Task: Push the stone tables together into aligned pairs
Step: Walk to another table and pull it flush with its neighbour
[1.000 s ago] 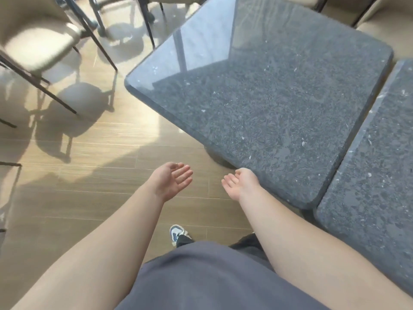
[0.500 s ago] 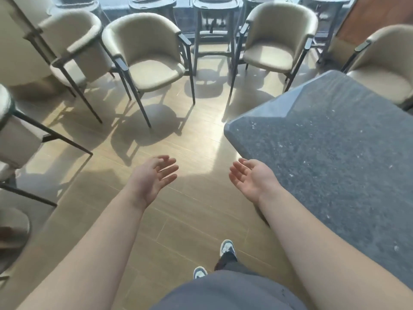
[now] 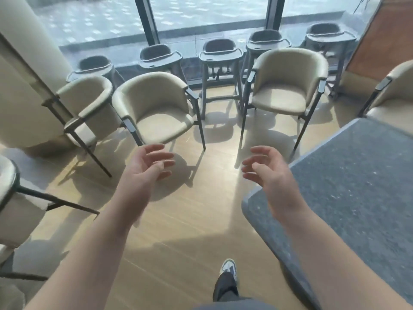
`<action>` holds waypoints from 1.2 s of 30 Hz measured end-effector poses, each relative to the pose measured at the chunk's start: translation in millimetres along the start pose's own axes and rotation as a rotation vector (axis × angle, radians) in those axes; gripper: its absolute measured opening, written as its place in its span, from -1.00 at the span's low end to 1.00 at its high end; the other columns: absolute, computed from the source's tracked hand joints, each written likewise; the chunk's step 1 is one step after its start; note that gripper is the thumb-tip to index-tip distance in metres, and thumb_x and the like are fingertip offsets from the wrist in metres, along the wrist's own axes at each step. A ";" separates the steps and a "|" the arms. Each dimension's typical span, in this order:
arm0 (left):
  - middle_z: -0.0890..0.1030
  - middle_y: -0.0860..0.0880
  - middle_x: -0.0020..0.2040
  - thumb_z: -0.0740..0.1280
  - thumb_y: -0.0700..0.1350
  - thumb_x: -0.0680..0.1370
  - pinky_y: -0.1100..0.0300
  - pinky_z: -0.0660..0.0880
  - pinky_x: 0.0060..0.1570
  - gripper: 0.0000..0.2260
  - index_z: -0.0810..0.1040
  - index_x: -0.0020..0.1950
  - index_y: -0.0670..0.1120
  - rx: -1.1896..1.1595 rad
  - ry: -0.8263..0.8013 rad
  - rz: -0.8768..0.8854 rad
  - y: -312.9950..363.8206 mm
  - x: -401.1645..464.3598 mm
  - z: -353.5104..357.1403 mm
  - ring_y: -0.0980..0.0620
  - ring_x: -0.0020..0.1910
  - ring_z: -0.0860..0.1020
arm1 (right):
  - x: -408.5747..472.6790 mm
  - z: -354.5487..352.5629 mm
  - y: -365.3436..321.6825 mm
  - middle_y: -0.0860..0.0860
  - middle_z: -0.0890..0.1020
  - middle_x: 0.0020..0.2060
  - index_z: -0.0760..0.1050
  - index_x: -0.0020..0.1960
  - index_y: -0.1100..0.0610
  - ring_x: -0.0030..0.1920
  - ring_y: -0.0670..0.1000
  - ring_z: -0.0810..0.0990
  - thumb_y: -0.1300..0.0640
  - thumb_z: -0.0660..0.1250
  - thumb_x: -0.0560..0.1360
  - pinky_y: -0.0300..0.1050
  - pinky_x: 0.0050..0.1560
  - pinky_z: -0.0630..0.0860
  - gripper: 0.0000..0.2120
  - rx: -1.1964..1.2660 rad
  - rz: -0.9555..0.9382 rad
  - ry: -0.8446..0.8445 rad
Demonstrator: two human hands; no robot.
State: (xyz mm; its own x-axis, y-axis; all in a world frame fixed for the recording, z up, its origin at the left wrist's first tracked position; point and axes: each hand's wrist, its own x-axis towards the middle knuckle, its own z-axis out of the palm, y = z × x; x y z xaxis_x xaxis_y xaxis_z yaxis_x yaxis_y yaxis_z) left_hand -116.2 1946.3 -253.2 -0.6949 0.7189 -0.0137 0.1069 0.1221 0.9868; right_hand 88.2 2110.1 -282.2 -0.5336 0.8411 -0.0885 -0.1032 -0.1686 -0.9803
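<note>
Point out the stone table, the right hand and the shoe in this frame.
stone table (image 3: 357,189): head view, on the bare speckled top.
right hand (image 3: 268,173): head view, on the palm, fingers loosely open.
shoe (image 3: 228,267): head view, on the toe, over the wood floor.

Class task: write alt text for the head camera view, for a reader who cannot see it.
Both of a person's hands, left and right, hang open and empty above a wooden floor, beside a dark stone table at right. Beige armchairs and grey high chairs stand before a window.
</note>
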 end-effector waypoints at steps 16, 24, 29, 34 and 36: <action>0.64 -0.12 0.16 0.21 -0.27 0.57 -0.12 0.53 0.22 -0.69 0.46 0.29 -0.06 -0.081 -0.191 0.395 74.7 327.1 74.5 -0.10 0.23 0.60 | 273.9 21.4 -102.7 0.15 0.60 0.07 0.42 0.29 0.19 0.10 0.05 0.60 0.39 0.15 0.53 0.05 0.17 0.59 -0.64 -0.063 -0.425 0.159; 0.63 -0.07 0.15 0.22 -0.28 0.54 -0.11 0.50 0.26 -0.66 0.47 0.25 0.04 -0.114 -0.446 0.383 48.5 499.4 92.9 -0.08 0.24 0.58 | 405.6 48.7 -61.2 0.10 0.59 0.08 0.44 0.28 0.08 0.14 0.08 0.58 0.30 0.17 0.50 0.28 0.24 0.49 -0.62 -0.182 -0.382 0.423; 0.63 -0.04 0.14 0.23 -0.24 0.53 -0.10 0.51 0.28 -0.68 0.46 0.24 0.04 -0.112 -0.583 0.303 48.1 604.0 103.2 -0.02 0.21 0.60 | 484.0 67.9 -55.6 0.09 0.57 0.11 0.44 0.28 0.06 0.19 0.05 0.57 0.28 0.18 0.51 0.24 0.30 0.48 -0.63 -0.240 -0.311 0.533; 0.62 -0.05 0.17 0.19 -0.41 0.62 -0.06 0.52 0.29 -0.66 0.44 0.32 -0.11 -0.073 -0.824 0.265 37.0 658.2 163.6 0.03 0.22 0.60 | 511.3 58.1 -53.6 0.02 0.57 0.15 0.42 0.27 -0.05 0.23 -0.02 0.55 0.36 0.17 0.55 0.11 0.31 0.50 -0.58 -0.306 -0.281 0.673; 0.62 -0.06 0.18 0.18 -0.41 0.62 -0.02 0.54 0.26 -0.66 0.44 0.33 -0.12 -0.085 -0.926 0.280 35.0 666.6 196.4 0.00 0.24 0.59 | 507.3 40.2 -52.5 -0.04 0.57 0.17 0.42 0.26 -0.08 0.26 -0.04 0.54 0.37 0.17 0.55 0.05 0.31 0.50 -0.57 -0.328 -0.257 0.736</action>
State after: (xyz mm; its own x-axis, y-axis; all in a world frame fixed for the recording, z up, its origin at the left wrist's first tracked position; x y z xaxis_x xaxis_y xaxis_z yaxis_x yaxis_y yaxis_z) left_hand -436.0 2564.3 -259.5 0.1863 0.9728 0.1374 0.1058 -0.1589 0.9816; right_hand -210.9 2525.1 -268.5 0.1679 0.9723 0.1627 0.1632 0.1354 -0.9773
